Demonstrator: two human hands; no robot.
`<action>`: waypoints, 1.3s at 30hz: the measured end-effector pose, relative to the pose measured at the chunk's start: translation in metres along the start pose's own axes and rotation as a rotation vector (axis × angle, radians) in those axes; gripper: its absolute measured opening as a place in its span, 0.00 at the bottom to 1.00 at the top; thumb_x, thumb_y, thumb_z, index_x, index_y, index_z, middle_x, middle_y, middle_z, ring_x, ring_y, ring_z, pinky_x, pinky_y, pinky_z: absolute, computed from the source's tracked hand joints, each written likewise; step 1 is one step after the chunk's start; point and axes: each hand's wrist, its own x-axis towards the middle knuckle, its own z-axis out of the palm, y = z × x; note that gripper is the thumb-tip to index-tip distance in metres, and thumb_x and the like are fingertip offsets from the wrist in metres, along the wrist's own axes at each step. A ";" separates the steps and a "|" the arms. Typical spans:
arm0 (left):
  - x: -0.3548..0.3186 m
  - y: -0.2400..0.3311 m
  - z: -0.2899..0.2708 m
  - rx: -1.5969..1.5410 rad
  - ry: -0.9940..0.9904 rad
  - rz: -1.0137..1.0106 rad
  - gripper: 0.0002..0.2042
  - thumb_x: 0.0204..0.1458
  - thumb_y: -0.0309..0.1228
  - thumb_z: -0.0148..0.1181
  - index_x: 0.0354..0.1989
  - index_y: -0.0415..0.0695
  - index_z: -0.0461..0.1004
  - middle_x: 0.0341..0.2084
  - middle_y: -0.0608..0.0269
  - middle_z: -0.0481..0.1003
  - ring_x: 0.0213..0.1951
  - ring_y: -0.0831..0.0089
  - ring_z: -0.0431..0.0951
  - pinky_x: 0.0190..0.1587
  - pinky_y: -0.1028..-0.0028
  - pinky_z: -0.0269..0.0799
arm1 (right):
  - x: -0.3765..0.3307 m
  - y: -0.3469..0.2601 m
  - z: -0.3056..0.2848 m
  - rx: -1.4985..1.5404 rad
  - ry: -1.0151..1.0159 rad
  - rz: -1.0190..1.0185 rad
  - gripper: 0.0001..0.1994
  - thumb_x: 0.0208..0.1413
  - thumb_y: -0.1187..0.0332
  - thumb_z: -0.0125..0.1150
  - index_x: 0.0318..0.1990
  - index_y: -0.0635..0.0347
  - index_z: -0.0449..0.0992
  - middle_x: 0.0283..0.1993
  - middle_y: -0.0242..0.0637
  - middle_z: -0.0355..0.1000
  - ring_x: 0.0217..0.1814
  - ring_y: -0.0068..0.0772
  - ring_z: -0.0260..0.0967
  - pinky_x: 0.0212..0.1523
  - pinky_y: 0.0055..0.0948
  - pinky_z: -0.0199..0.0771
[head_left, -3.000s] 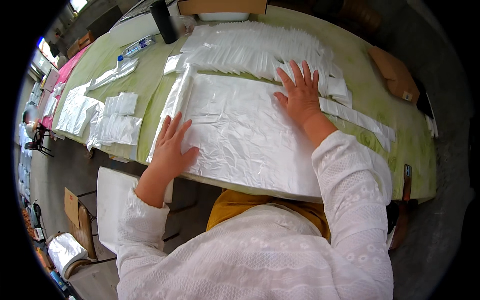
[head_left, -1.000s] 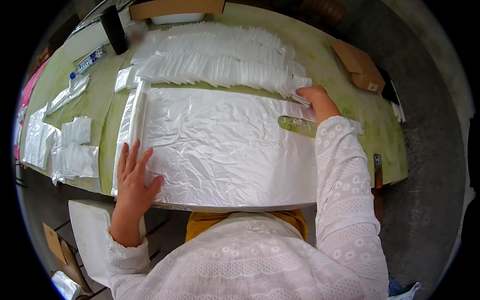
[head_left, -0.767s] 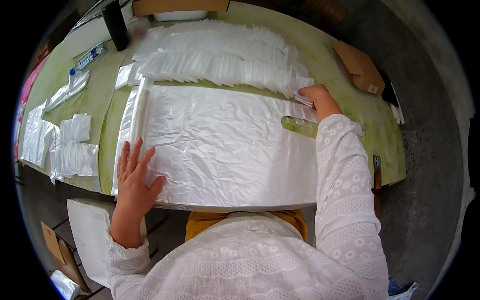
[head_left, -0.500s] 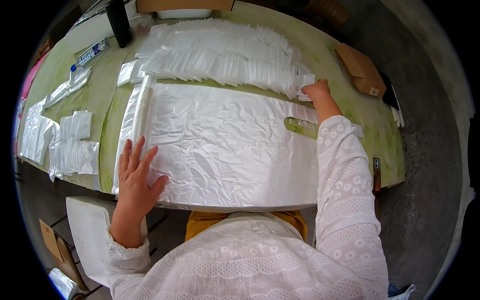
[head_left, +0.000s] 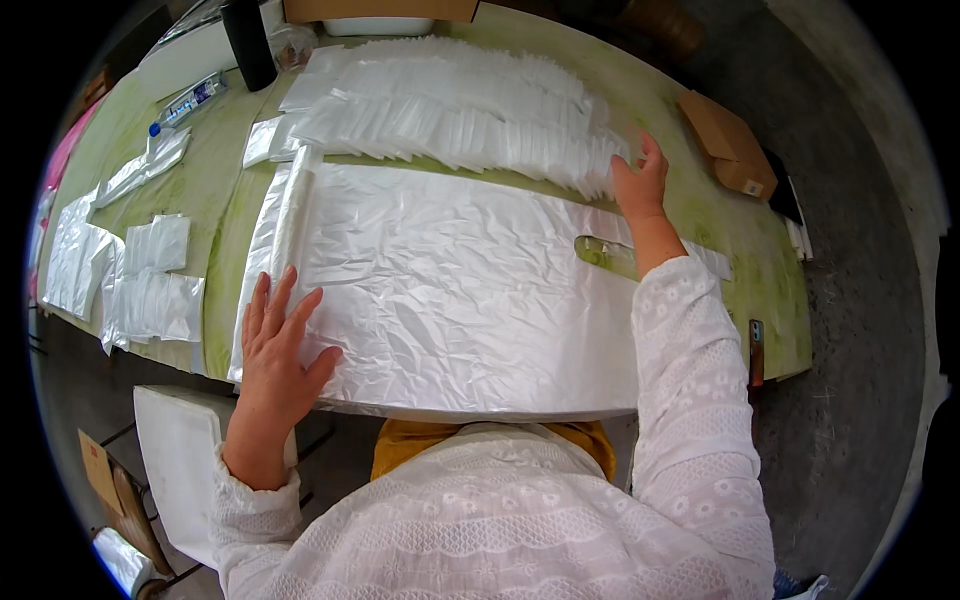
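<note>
The plastic sheet [head_left: 470, 290], spread at centre frame, could be creased or shifted if pushed by the open left hand [head_left: 275, 362] resting on it. At upper centre, the clear packets [head_left: 460, 125] could be disarranged if brushed by the half-curled right hand [head_left: 643, 188], whose grip cannot be told.

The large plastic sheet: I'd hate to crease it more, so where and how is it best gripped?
Probably by the narrow strip along the far side of its cut-out, pinched from the right. The strip runs rightward, slimmer than the rest of the sheet; the left hand lies over the left edge.
</note>
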 end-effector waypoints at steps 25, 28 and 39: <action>-0.015 -0.094 -0.008 -0.052 0.034 -0.255 0.38 0.54 0.33 0.65 0.74 0.50 0.57 0.74 0.49 0.54 0.72 0.46 0.57 0.73 0.57 0.54 | -0.234 -0.063 -0.120 0.265 -0.178 -0.262 0.19 0.59 0.78 0.60 0.59 0.66 0.71 0.67 0.46 0.67 0.73 0.48 0.59 0.74 0.42 0.56; -0.016 -0.055 -0.012 0.065 -0.021 -0.331 0.39 0.54 0.36 0.64 0.75 0.50 0.54 0.73 0.46 0.56 0.71 0.44 0.57 0.72 0.54 0.56 | -0.271 -0.062 -0.134 0.314 -0.164 -0.269 0.17 0.60 0.79 0.58 0.57 0.65 0.71 0.66 0.47 0.68 0.73 0.49 0.59 0.73 0.44 0.56; -0.020 0.033 -0.002 -1.153 0.136 -0.522 0.37 0.61 0.26 0.56 0.78 0.49 0.47 0.56 0.56 0.75 0.48 0.70 0.75 0.55 0.72 0.72 | -0.336 -0.119 -0.137 0.791 -0.560 0.074 0.18 0.62 0.79 0.59 0.59 0.66 0.71 0.56 0.42 0.73 0.58 0.31 0.71 0.62 0.32 0.71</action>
